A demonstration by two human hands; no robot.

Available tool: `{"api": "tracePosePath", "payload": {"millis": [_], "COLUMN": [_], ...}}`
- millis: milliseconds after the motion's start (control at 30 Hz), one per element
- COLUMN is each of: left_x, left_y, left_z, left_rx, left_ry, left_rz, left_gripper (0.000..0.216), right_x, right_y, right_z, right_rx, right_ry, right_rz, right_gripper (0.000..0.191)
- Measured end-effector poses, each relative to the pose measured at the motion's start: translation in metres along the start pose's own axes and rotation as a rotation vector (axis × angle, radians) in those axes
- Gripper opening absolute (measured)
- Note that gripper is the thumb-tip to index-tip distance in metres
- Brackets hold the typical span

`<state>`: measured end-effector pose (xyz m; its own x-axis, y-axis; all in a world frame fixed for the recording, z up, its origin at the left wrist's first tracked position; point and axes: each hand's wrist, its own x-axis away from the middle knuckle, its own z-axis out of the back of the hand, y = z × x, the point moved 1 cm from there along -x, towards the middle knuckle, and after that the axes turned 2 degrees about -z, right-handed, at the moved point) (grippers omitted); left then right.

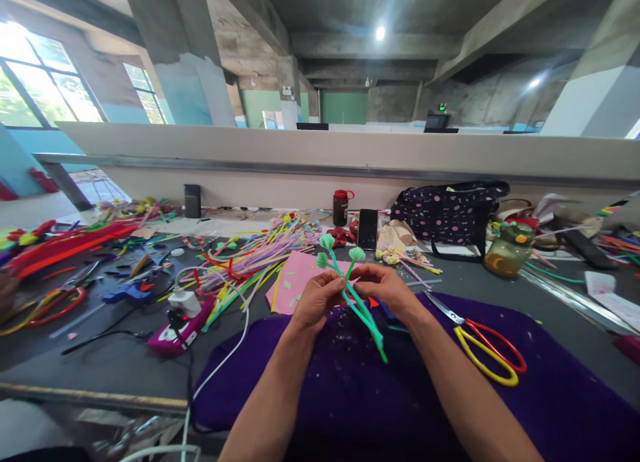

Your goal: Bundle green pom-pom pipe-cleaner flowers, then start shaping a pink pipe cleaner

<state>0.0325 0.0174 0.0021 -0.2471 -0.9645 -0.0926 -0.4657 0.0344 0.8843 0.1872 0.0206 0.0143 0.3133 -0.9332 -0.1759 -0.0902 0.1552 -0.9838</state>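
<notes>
Both grips are closed on the work: left hand (320, 295) and right hand (383, 285) pinch the green stems (367, 321) between thumb and fingers. The stems cross above the purple cloth (330, 389), three pale green heads uppermost, lower ends slanting toward the right forearm.

Surroundings: pink sheet (290, 275) on the counter (555, 315), just beyond the left hand, which partly covers it. Scissors (460, 321) beside the right forearm, partly on the cloth. Heap of coloured stems (270, 245) beyond and to the left; purple power strip (163, 339) nearer, its white cable (227, 359) crossing the cloth's left edge. Phone (368, 229) upright beyond the heads, red-lidded bottle (341, 210) near it. Dark patterned bag (445, 212) farther right.
</notes>
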Motion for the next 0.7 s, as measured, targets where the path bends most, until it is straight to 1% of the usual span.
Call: {"api": "tracePosePath", "payload": {"millis": [100,267,333,400,533,633,700], "left_x": [0.000,0.000,0.000,0.000,0.001,-0.001,-0.003], "left_y": [0.000,0.000,0.001,0.002,0.004,0.004,0.002], "left_z": [0.002,0.003,0.003,0.003,0.002,0.003,0.004], "left_rx": [-0.022,-0.069,-0.086,-0.098,-0.112,-0.055,0.005], "left_ry": [-0.013,-0.029,-0.036,-0.043,-0.030,0.011,0.044], "left_rz": [-0.001,-0.013,-0.009,-0.008,-0.007,-0.003,-0.022], "left_gripper": [0.021,0.022,0.022,0.021,0.020,0.021,0.022], "right_x": [0.002,0.004,0.004,0.004,0.003,0.002,0.001], "right_y": [-0.002,0.001,0.002,0.001,-0.003,0.000,0.006], "right_z": [-0.001,-0.001,0.000,0.000,-0.001,-0.007,-0.013], "right_rx": [0.050,-0.007,-0.001,0.059,0.186,0.286,0.313], "right_ry": [-0.099,-0.165,-0.168,-0.134,-0.014,0.089,0.160], "right_rz": [-0.033,-0.098,-0.094,-0.053,0.055,0.161,0.219], "right_gripper": [0.022,0.022,0.021,0.018,0.013,0.012,0.014]}}
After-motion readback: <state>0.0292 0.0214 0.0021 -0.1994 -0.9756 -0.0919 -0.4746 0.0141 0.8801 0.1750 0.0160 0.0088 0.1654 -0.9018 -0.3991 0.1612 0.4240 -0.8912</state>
